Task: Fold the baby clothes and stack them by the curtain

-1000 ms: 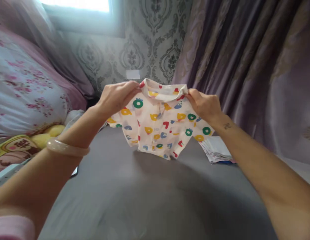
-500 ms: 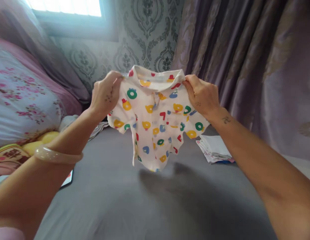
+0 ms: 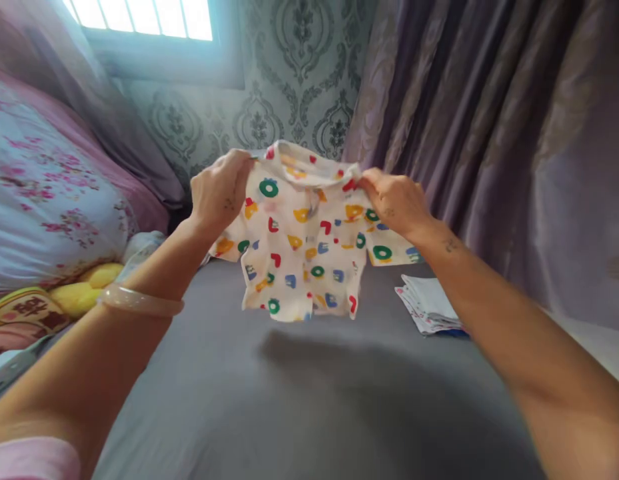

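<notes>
A small white short-sleeved shirt (image 3: 304, 240), printed with red, yellow, green and blue figures, hangs in the air above the grey bed sheet (image 3: 289, 413). My left hand (image 3: 222, 187) pinches its shoulder beside the collar on the left. On the other shoulder, close to the collar, my right hand (image 3: 394, 200) is closed in the same way. The collar is uppermost, and the right side sits slightly lower than the left. The hem hangs free, and a shadow falls on the sheet below it.
To the right lies a stack of folded clothes (image 3: 429, 303), partly behind my right forearm. A floral pillow (image 3: 54, 200) and a yellow plush item (image 3: 89, 287) are at the left. Curtains (image 3: 469, 133) and a patterned wall (image 3: 299, 87) stand behind.
The shirt's lower part has swung and spread, with its hem now higher. My right hand has come slightly inward and down, and the collar is tilted. The camera view has shifted a little.
</notes>
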### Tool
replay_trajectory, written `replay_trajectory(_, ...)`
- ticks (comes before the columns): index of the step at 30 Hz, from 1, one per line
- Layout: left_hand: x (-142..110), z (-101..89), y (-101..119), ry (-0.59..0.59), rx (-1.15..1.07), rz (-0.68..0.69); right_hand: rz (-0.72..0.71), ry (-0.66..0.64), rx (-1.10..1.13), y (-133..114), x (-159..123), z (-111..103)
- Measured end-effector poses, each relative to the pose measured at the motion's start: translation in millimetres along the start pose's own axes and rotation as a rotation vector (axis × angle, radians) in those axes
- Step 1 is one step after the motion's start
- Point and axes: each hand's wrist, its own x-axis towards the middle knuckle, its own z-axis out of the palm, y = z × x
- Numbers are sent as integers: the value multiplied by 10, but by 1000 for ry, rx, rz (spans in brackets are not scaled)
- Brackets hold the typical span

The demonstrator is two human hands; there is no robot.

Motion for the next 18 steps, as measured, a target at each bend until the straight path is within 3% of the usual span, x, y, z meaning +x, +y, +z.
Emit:
replay_trajectory(5, 18, 90, -50, 94, -70, 5, 10, -63, 53, -45, 7, 54)
replay_trajectory(7, 41, 160, -89, -35, -144, 36, -13, -120, 95, -70, 13, 96)
replay_trajectory(9, 41, 236, -126, -192, -236, 61, 5, -91, 123, -56, 17, 151)
replay_trajectory(18, -36, 385, -196, -143, -707, -227, 89, -10, 223, 166, -31, 400)
